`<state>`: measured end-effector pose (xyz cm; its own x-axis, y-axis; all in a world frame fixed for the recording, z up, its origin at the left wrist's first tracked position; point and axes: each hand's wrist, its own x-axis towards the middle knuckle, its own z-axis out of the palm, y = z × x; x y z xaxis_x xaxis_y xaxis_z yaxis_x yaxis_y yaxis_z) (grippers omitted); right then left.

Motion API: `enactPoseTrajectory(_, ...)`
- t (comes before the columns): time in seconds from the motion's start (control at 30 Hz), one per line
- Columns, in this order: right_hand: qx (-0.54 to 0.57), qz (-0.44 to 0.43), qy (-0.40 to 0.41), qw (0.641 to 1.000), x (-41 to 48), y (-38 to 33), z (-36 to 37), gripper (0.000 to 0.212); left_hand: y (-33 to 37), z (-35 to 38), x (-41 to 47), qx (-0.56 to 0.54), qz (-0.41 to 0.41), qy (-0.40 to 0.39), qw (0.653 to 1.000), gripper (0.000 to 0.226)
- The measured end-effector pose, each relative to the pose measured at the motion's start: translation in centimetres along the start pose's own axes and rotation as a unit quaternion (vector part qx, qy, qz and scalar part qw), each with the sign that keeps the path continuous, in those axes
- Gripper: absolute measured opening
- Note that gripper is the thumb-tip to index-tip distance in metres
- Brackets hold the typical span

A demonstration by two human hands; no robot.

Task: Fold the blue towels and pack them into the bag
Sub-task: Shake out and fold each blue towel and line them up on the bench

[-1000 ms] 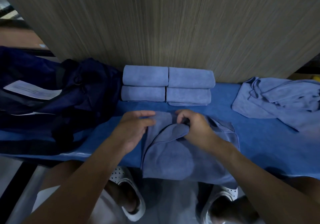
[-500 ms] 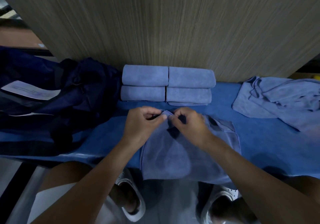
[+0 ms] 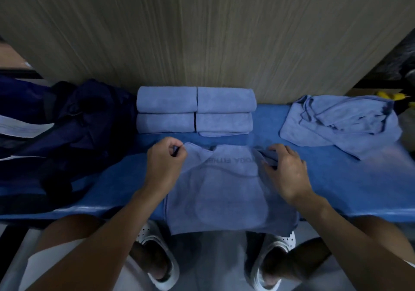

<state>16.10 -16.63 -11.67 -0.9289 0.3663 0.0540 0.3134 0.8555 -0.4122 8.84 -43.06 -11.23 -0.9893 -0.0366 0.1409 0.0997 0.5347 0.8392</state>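
Observation:
A blue towel [image 3: 226, 191] lies spread in front of me on the blue table [image 3: 336, 185], its near edge hanging over the table's front. My left hand [image 3: 165, 163] pinches the towel's far left corner. My right hand [image 3: 284, 169] grips the far right corner, where the cloth is bunched. Several folded blue towels [image 3: 195, 111] are stacked in two piles against the wall. The dark navy bag [image 3: 67, 128] lies at the left end of the table.
A heap of unfolded blue towels [image 3: 341, 122] sits at the right end of the table. A wood-grain wall [image 3: 202, 32] rises right behind the table. My feet in white shoes [image 3: 157, 257] show below the table's front edge.
My hands were together at the towel's far middle; they have moved apart, left hand leftward and right hand rightward, drawing the far edge out flat.

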Motion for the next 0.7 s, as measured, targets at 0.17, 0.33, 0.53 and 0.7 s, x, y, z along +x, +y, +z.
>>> enactPoseTrajectory(0.17, 0.08, -0.027, 0.022, 0.996, -0.1, 1.3, -0.4, 0.009, 0.2, 0.2, -0.2, 0.014, 0.002, 0.0, 1.0, 0.014)
enactPoseTrajectory(0.33, 0.158, -0.033, 0.042, 0.986, -0.7, 1.9, -1.0, 0.022, -0.2, 0.8, -0.1, 0.02, -0.001, 0.002, 1.0, 0.011)
enactPoseTrajectory(0.53, 0.184, -0.05, 0.055, 0.98, -1.2, 1.9, -1.6, 0.016, -0.8, 1.3, -0.1, 0.043, 0.035, -0.031, 0.998, 0.029)
enactPoseTrajectory(0.7, 0.211, -0.028, 0.057, 0.975, -1.0, 1.6, -2.0, 0.017, -0.1, 0.3, 0.2, 0.056, 0.042, -0.014, 0.997, 0.049)
